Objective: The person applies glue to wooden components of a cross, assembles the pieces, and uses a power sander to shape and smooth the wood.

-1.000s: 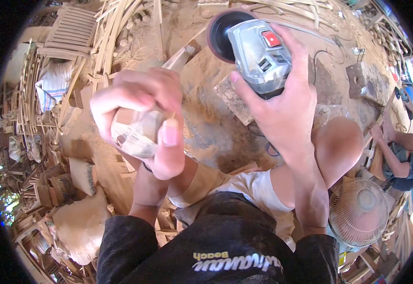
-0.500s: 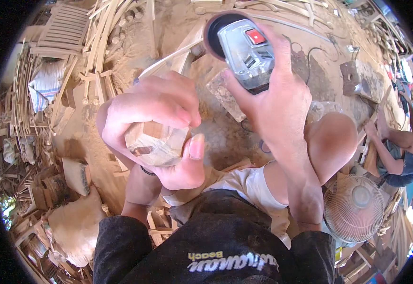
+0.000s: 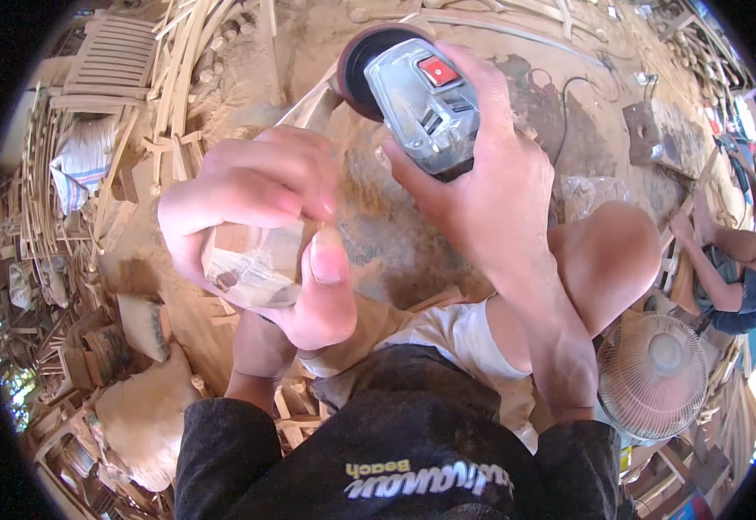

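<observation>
Bright daylight pales the dusty floor [image 3: 317,61], while white glare and blue fringing break through at the left and right rims. The forearms [image 3: 261,347] sit in soft shade. Fisheye distortion bends the outer timber strips [image 3: 38,191], and the corners fall to black.

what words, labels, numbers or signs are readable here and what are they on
Black shirt: white and yellow lettering, upside down in view; wording not copied here.
Power tool in the right hand: red patch with a white mark, too small to read.
Wooden piece in the left hand: no lettering visible.
</observation>
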Demonstrator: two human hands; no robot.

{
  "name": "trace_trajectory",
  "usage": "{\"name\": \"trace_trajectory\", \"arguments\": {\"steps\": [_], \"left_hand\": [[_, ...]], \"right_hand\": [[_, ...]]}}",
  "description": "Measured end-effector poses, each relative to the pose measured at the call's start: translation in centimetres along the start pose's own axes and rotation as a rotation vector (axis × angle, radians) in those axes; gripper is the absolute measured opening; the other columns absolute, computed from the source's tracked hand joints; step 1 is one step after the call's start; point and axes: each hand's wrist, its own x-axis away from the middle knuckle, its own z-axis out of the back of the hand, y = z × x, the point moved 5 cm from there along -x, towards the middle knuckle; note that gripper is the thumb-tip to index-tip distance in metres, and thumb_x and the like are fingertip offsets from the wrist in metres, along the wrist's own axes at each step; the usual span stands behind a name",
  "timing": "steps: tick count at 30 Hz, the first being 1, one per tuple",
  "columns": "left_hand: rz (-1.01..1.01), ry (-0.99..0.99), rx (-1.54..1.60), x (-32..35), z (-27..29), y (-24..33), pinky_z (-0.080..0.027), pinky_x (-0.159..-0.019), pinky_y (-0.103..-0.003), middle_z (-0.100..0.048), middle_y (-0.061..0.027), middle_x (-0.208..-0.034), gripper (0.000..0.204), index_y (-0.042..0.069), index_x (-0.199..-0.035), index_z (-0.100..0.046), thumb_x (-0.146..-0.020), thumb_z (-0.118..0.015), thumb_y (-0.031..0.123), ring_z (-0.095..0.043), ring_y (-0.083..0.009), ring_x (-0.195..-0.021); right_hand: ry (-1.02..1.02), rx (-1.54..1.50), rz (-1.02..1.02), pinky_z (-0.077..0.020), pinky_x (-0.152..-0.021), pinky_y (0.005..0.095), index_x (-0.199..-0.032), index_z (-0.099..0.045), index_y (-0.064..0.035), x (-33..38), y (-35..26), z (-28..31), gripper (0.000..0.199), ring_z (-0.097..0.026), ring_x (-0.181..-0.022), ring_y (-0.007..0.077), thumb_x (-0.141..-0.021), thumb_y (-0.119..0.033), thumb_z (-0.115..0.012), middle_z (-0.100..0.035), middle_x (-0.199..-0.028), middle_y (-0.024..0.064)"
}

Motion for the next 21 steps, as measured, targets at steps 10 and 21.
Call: {"name": "trace_trajectory", "arguments": {"steps": [10, 21], "left_hand": [[0.057, -0.073, -0.117, -0.7, -0.3, 0.4, -0.040, -0.070, -0.039, -0.055, -0.0065, -0.091, 0.040, 0.009, -0.114, -0.049, -0.090, -0.076, 0.027, -0.050, -0.0172, -0.069], [0.066, -0.025, -0.074, -0.4, -1.1, 0.4, -0.040, -0.068, -0.037, -0.055, -0.0059, -0.090, 0.039, 0.010, -0.113, -0.050, -0.089, -0.078, 0.025, -0.050, -0.0169, -0.069]], "right_hand": [[0.061, -0.062, -0.040, -0.0611, -0.081, 0.0434, -0.145, -0.050, -0.0199, -0.5, -1.1, 2.0, 0.077, -0.075, -0.098, 0.0375, -0.078, -0.027, -0.088, -0.074, -0.114, 0.0157], [0.035, 0.049, -0.084, -0.0608, -0.082, 0.0444, -0.144, -0.051, -0.0216, -0.6, -0.9, 1.9, 0.075, -0.075, -0.098, 0.0370, -0.078, -0.027, -0.087, -0.074, -0.113, 0.0151]]}}
